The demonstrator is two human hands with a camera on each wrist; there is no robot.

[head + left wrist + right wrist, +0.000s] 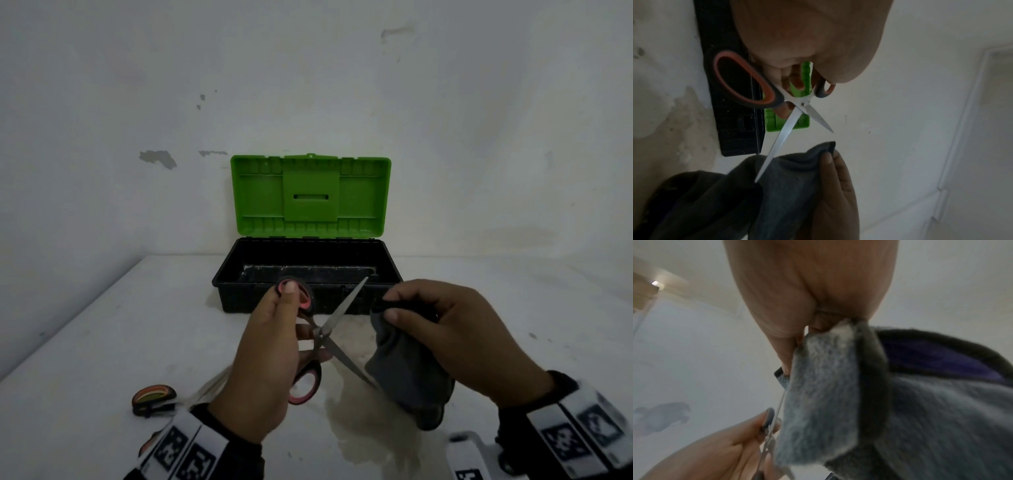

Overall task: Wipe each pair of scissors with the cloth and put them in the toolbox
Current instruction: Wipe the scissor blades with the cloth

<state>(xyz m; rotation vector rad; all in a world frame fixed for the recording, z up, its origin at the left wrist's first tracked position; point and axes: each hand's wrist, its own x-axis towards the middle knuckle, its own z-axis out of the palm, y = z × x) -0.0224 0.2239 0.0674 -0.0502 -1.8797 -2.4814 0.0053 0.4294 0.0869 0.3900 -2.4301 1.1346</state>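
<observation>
My left hand (270,359) is nearest, its fingers (795,81) curled through the loops of the scissors (325,337), thumb in the far loop, holding the blades spread wide in an X above the table (102,342). At 3 o'clock from it, my right hand (455,339) pinches a bunched grey cloth (407,373) between thumb and fingers (394,315), the rest hanging down. The lower blade's tip lies against the cloth; the upper blade points bare toward 1 o'clock, at the toolbox (236,291).

The risk, as I judge it, is those open edges: if I slide the cloth along a blade with thin folds under my thumb, or the loops close as I push, the edge could nick my right fingers or snag the cloth. The free tip could also scrape the toolbox rim.

The toolbox sits at 12 o'clock, green lid (310,195) upright and open, black tray apparently holding no scissors, though its near floor is hidden. At 8 o'clock a second pair (154,399) lies on the table, partly behind my wrist, still to be wiped.
</observation>
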